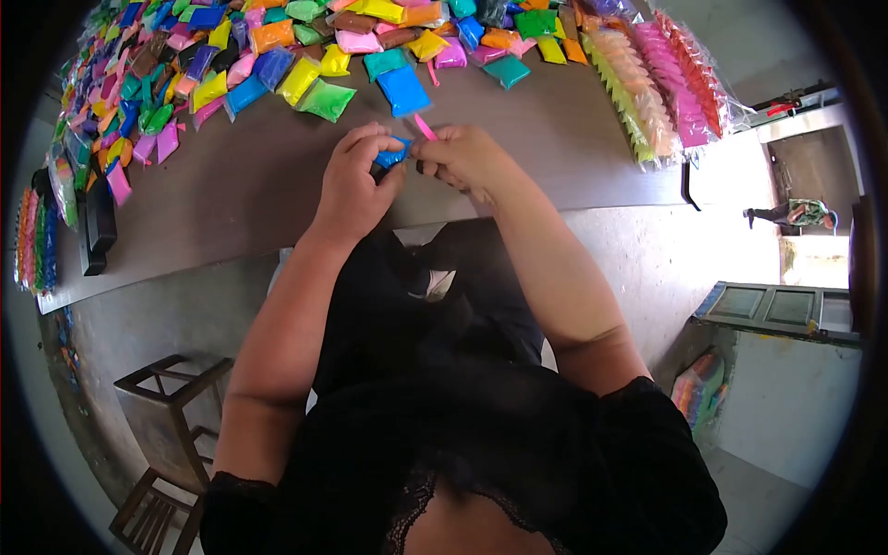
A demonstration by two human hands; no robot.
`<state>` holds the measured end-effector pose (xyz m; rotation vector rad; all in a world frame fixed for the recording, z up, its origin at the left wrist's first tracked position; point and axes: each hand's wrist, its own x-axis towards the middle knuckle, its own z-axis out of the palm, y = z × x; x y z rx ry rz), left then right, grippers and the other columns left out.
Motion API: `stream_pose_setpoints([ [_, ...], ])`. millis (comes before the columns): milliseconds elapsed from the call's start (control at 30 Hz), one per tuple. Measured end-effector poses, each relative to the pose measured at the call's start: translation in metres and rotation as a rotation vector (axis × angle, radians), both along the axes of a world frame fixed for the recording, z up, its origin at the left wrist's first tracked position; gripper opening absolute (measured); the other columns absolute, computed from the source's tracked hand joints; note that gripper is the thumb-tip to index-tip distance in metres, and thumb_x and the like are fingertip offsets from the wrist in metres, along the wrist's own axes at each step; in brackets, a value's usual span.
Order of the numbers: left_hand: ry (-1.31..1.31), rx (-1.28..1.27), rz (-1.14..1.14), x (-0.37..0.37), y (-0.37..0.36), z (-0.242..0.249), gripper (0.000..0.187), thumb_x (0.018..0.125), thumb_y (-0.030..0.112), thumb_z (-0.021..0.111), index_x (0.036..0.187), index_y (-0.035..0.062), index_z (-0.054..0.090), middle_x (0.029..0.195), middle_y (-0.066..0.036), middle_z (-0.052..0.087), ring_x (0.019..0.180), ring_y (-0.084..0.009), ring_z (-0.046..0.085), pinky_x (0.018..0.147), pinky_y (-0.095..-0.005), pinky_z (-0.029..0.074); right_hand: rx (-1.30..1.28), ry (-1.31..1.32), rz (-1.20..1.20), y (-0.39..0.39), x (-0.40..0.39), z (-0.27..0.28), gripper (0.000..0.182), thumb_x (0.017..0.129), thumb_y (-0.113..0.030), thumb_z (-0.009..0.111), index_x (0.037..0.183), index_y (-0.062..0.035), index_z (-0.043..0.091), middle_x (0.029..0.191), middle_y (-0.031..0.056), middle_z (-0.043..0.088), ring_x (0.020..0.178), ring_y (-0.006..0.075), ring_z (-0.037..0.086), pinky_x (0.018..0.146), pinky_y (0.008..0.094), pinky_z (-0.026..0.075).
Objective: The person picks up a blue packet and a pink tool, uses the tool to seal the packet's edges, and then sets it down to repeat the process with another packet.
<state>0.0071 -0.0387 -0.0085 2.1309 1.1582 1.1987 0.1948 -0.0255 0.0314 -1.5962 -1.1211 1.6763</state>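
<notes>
Between my hands, close to the table's front edge, is a small blue packet. My left hand pinches it with thumb and fingers. Touching or nearly touching its right end is my right hand, closed, with a thin pink strip sticking up from its fingers. Just beyond my hands a larger blue packet lies flat on the brown table. A green packet lies to its left and a teal one to its right.
Many colourful packets are heaped along the table's far side and left. Bagged rows of folded coloured pieces lie at the right, similar strips at the far left. A wooden chair stands lower left. A person is in the doorway.
</notes>
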Motion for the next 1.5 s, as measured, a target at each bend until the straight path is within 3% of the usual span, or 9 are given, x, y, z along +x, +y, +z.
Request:
stream_pose_setpoints([
  [567, 0.001, 0.038, -0.019, 0.002, 0.002, 0.002, 0.027, 0.076, 0.008, 0.075, 0.100, 0.0054, 0.066, 0.117, -0.014, 0.062, 0.116, -0.0325, 0.058, 0.097, -0.0387, 0.046, 0.067, -0.024, -0.006, -0.010, -0.003, -0.003, 0.013, 0.084, -0.017, 0.067, 0.082, -0.0043, 0.065, 0.061, -0.0003, 0.055, 0.040, 0.0049, 0.037, 0.037, 0.0242, 0.022],
  [633, -0.024, 0.037, -0.018, 0.003, 0.004, 0.006, 0.028, 0.073, 0.009, 0.076, 0.099, 0.0039, 0.066, 0.113, -0.015, 0.063, 0.110, -0.0330, 0.059, 0.094, -0.0387, 0.047, 0.130, -0.052, -0.019, -0.015, -0.003, -0.001, 0.015, 0.084, -0.019, 0.068, 0.083, -0.0042, 0.069, 0.064, 0.0003, 0.058, 0.051, 0.0061, 0.044, 0.046, 0.0240, 0.031],
  [800, -0.088, -0.126, -0.086, 0.005, 0.000, 0.015, 0.029, 0.072, 0.011, 0.075, 0.098, 0.0034, 0.067, 0.109, -0.015, 0.064, 0.105, -0.0309, 0.061, 0.092, -0.0370, 0.048, 0.247, 0.028, -0.020, -0.025, 0.002, -0.012, 0.013, 0.089, -0.016, 0.065, 0.086, -0.0042, 0.068, 0.060, -0.0028, 0.053, 0.044, 0.0029, 0.038, 0.041, 0.0213, 0.025],
  [867, -0.064, -0.243, -0.101, 0.005, -0.006, 0.020, 0.029, 0.074, 0.005, 0.073, 0.102, 0.0039, 0.066, 0.115, -0.012, 0.063, 0.113, -0.0262, 0.059, 0.096, -0.0336, 0.045, 0.280, 0.013, -0.003, -0.029, 0.005, -0.014, 0.013, 0.089, -0.016, 0.066, 0.086, -0.0042, 0.068, 0.059, -0.0035, 0.052, 0.045, 0.0027, 0.038, 0.041, 0.0210, 0.026],
  [933, -0.069, -0.246, -0.095, 0.009, -0.008, 0.021, 0.029, 0.074, 0.005, 0.073, 0.103, 0.0043, 0.067, 0.115, -0.012, 0.063, 0.113, -0.0260, 0.059, 0.097, -0.0335, 0.045, 0.269, -0.100, 0.029, -0.030, 0.007, -0.013, 0.019, 0.086, -0.021, 0.067, 0.085, -0.0029, 0.070, 0.064, 0.0002, 0.057, 0.057, 0.0085, 0.048, 0.052, 0.0273, 0.039],
  [1133, -0.088, -0.282, -0.086, 0.013, -0.010, 0.017, 0.029, 0.075, 0.005, 0.073, 0.103, 0.0048, 0.067, 0.117, -0.011, 0.062, 0.114, -0.0238, 0.058, 0.098, -0.0329, 0.044, 0.304, -0.131, 0.011, -0.034, 0.006, -0.011, 0.021, 0.086, -0.022, 0.068, 0.085, -0.0017, 0.069, 0.066, 0.0016, 0.060, 0.061, 0.0088, 0.051, 0.055, 0.0280, 0.042],
  [1267, -0.124, -0.318, -0.102, 0.014, -0.013, 0.018, 0.027, 0.077, 0.005, 0.072, 0.104, 0.0049, 0.067, 0.118, -0.010, 0.062, 0.114, -0.0214, 0.058, 0.098, -0.0324, 0.044, 0.317, -0.141, 0.002, -0.035, 0.009, -0.011, 0.020, 0.086, -0.022, 0.068, 0.086, -0.0017, 0.069, 0.066, 0.0013, 0.059, 0.061, 0.0090, 0.051, 0.055, 0.0280, 0.042],
  [1333, -0.143, -0.321, -0.105, 0.014, -0.012, 0.016, 0.027, 0.077, 0.005, 0.071, 0.104, 0.0049, 0.067, 0.117, -0.010, 0.063, 0.113, -0.0209, 0.059, 0.097, -0.0322, 0.044, 0.327, -0.073, -0.053, -0.038, 0.007, -0.009, 0.015, 0.086, -0.017, 0.066, 0.081, -0.0037, 0.068, 0.060, -0.0043, 0.052, 0.048, 0.0035, 0.040, 0.044, 0.0223, 0.029],
  [1500, -0.156, -0.318, -0.036, 0.021, -0.014, 0.021, 0.026, 0.075, 0.011, 0.071, 0.101, 0.0052, 0.068, 0.109, -0.012, 0.064, 0.105, -0.0273, 0.063, 0.091, -0.0345, 0.049, 0.388, -0.072, -0.037, -0.038, 0.008, -0.014, 0.017, 0.085, -0.019, 0.067, 0.080, -0.0036, 0.067, 0.061, -0.0040, 0.053, 0.050, 0.0037, 0.041, 0.046, 0.0231, 0.031],
])
